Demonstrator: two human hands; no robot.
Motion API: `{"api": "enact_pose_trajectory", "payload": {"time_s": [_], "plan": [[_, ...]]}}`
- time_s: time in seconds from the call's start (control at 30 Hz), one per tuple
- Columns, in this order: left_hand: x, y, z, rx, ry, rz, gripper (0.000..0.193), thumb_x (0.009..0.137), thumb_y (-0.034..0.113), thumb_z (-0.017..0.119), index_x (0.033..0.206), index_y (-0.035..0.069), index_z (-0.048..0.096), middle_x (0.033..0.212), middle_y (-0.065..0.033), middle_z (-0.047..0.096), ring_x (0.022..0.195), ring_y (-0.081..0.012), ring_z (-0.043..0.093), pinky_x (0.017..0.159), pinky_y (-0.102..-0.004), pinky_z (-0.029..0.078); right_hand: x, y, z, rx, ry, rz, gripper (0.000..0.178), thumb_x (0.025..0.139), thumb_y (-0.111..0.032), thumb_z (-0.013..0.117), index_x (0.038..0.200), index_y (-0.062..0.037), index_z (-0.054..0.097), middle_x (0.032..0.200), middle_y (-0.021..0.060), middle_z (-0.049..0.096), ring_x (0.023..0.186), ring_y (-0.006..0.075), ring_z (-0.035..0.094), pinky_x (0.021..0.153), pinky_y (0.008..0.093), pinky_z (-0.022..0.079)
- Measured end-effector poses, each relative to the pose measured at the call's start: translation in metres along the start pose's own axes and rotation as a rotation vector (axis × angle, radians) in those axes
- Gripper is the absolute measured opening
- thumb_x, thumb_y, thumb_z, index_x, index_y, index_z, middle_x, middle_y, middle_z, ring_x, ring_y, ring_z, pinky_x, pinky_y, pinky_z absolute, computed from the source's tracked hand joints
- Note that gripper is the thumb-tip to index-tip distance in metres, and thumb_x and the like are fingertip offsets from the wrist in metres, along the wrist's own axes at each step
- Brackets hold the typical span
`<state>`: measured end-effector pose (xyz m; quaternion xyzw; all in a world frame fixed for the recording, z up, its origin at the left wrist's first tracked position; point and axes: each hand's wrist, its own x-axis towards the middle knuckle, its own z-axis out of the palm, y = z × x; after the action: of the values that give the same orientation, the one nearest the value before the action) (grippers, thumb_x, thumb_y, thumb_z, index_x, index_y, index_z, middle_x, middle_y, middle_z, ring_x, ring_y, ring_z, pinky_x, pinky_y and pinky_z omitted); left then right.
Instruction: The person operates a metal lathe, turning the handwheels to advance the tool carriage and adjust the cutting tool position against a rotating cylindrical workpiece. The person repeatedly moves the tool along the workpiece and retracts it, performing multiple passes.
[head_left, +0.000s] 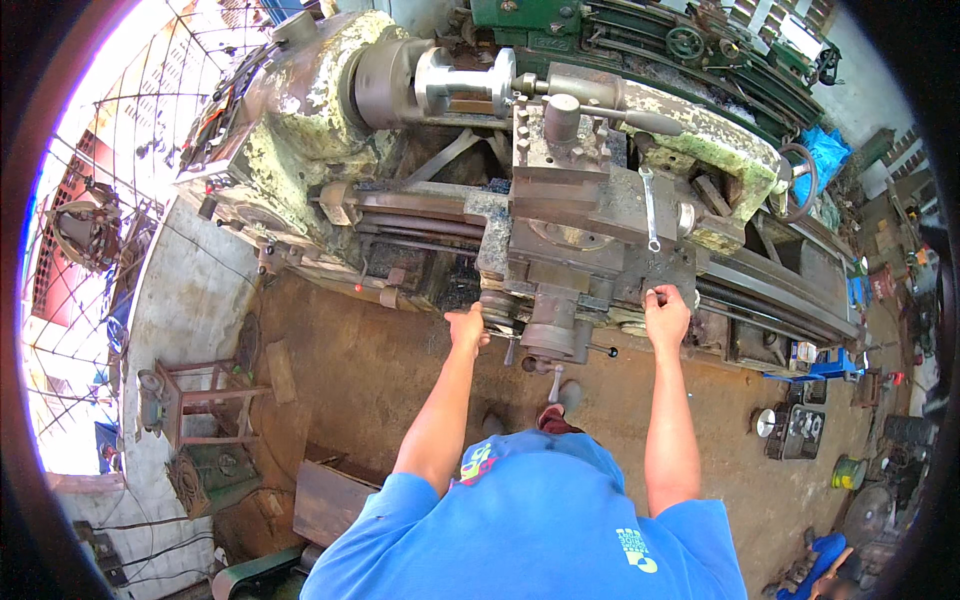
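Note:
A large metal lathe with worn, pale green paint stands in front of me. A shiny flanged spool-shaped workpiece sits between the chuck and the tailstock. My left hand is closed around the edge of a round handwheel at the carriage's left front, its fingers partly hidden. At the carriage's right front, my right hand is closed with its fingertips pinched together; what they hold is too small to make out. Just beyond it, a wrench lies on the carriage. The tool post rises behind the cross slide.
A second, green lathe stands behind. Handles and levers stick out toward me from the carriage. To the left are a wooden stand and a metal grille. Another person's arm shows at the lower right.

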<state>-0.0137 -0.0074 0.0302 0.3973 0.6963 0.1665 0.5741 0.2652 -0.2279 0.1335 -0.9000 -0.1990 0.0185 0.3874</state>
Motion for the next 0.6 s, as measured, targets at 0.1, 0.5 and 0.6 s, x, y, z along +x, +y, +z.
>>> {"api": "enact_pose_trajectory", "payload": {"time_s": [0.1,0.5,0.6], "plan": [[-0.015,-0.001,0.001,0.084,0.007,0.031,0.058,0.093,0.036,0.063,0.122,-0.004,0.032,0.094,-0.0192,0.061,0.058,-0.0227,0.063,0.042,-0.0313,0.053,-0.001,-0.001,0.001,0.003,0.013,-0.01,0.021,0.083,-0.024,0.07,0.096,-0.0079,0.069,0.073,0.0119,0.069,0.069,0.0291,0.068,0.067,0.0398,0.052],[0.018,0.009,0.004,-0.031,-0.12,-0.127,0.042,0.095,0.026,0.048,0.118,0.003,0.021,0.063,-0.0081,0.051,0.046,-0.0159,0.046,0.04,-0.0326,0.038,-0.002,0.001,0.0,0.027,0.035,-0.059,0.02,0.082,-0.023,0.07,0.094,-0.0072,0.069,0.07,0.0118,0.067,0.064,0.028,0.066,0.063,0.0381,0.05],[0.015,0.009,0.004,-0.013,-0.113,-0.108,0.042,0.094,0.027,0.048,0.117,0.003,0.021,0.062,-0.0072,0.05,0.045,-0.0154,0.046,0.039,-0.0325,0.038,-0.002,0.002,0.002,0.046,0.036,-0.034,0.02,0.082,-0.023,0.07,0.094,-0.0069,0.068,0.068,0.0115,0.066,0.063,0.0274,0.065,0.062,0.0381,0.05]]}}
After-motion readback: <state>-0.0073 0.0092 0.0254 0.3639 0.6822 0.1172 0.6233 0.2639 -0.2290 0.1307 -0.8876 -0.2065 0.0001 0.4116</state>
